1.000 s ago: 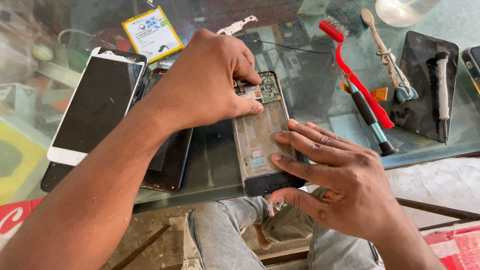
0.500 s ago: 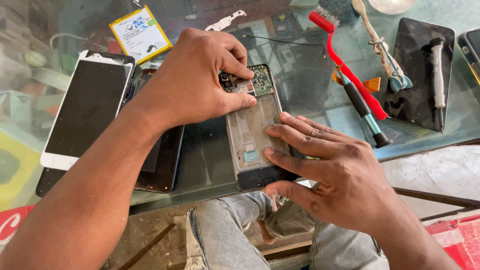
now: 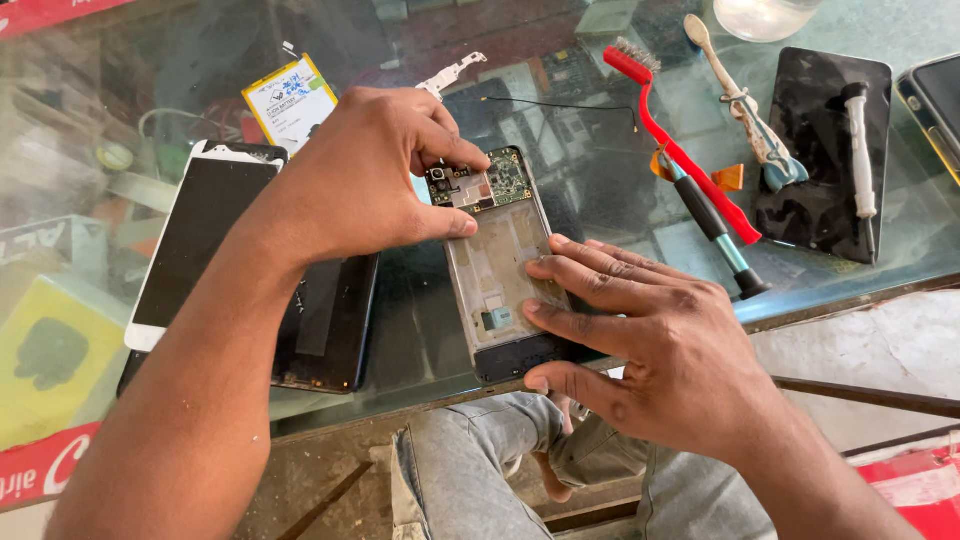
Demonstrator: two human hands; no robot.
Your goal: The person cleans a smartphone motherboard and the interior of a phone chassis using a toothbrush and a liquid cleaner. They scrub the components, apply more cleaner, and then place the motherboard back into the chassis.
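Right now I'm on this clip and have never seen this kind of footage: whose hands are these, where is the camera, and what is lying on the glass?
The camera sits on the person's head and looks down, so both hands are that person's own. The left hand pinches the green circuit board at the top of an opened phone frame. The right hand presses flat on the frame's lower part. All of it rests on a glass table. To the left lie a white-edged phone screen and a yellow-edged battery. To the right lie a red brush, a screwdriver and a black panel with a white tool on it.
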